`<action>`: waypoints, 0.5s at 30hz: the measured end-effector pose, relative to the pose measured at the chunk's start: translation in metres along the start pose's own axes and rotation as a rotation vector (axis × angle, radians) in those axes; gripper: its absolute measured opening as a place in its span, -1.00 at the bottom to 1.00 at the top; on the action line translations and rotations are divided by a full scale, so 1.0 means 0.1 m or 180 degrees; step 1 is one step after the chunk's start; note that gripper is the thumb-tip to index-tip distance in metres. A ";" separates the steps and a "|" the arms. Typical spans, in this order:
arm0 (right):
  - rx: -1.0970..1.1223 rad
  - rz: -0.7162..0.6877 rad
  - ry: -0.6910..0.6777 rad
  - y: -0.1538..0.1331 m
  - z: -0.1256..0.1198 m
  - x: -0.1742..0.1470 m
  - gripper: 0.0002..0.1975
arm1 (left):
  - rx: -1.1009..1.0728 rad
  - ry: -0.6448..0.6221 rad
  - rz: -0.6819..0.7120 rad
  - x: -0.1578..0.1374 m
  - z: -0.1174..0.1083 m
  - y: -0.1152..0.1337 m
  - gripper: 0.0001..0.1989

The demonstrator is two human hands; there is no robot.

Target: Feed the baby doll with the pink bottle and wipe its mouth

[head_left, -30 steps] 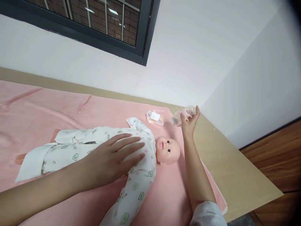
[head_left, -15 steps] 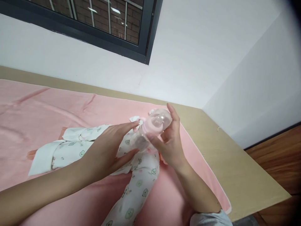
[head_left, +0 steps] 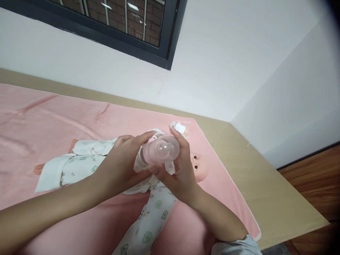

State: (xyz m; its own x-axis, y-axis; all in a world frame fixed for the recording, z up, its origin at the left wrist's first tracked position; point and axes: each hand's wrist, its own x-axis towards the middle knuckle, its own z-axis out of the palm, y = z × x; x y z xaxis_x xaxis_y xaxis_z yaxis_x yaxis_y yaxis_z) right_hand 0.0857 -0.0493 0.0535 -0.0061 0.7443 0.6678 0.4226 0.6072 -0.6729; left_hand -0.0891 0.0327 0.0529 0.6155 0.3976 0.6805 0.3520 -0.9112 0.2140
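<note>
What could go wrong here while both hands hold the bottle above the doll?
1. The bottle is held in the air by the left hand and right hand, right over the doll; if the grip slips, it may drop on the doll.
2. The clear cap sits under the fingers; twisting it could pop it off, and it might roll over the table edge.

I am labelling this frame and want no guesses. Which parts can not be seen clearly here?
Head view only:
- Baby bottle: its body is covered by the left hand and right hand; contents unknown.
- Doll: mouth and chest lie behind the hands.
- Small packet: print too small.
- Doll's near sleeve: cut off by bottom edge.
</note>
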 end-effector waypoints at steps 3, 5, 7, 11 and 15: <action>0.0188 -0.0007 0.0139 -0.05 -0.04 0.03 -0.16 | 0.0181 0.0133 0.0068 0.03 -0.03 0.00 -0.35; 0.0287 0.0009 0.0303 -0.12 -0.08 0.05 -0.24 | 0.0356 0.0134 0.0073 0.06 -0.04 -0.03 -0.36; 0.0203 0.0060 0.0524 -0.19 -0.15 0.10 -0.30 | 0.0530 0.0135 -0.0008 0.11 -0.06 -0.09 -0.38; -0.0364 0.0093 0.1026 -0.13 -0.49 0.27 -0.33 | 0.0684 0.0138 -0.0467 0.25 -0.18 -0.27 -0.40; -0.0669 0.0258 0.1354 0.47 -1.03 0.46 -0.25 | 0.0373 0.0231 -0.1169 0.35 -0.28 -0.59 -0.52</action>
State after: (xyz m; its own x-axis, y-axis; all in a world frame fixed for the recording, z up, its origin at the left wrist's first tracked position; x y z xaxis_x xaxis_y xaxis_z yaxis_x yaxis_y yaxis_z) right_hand 0.1991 -0.0152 0.0852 0.3873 0.5804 0.7164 0.5807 0.4500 -0.6785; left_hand -0.1077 0.0974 0.0834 0.3836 0.6825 0.6221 0.6203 -0.6895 0.3739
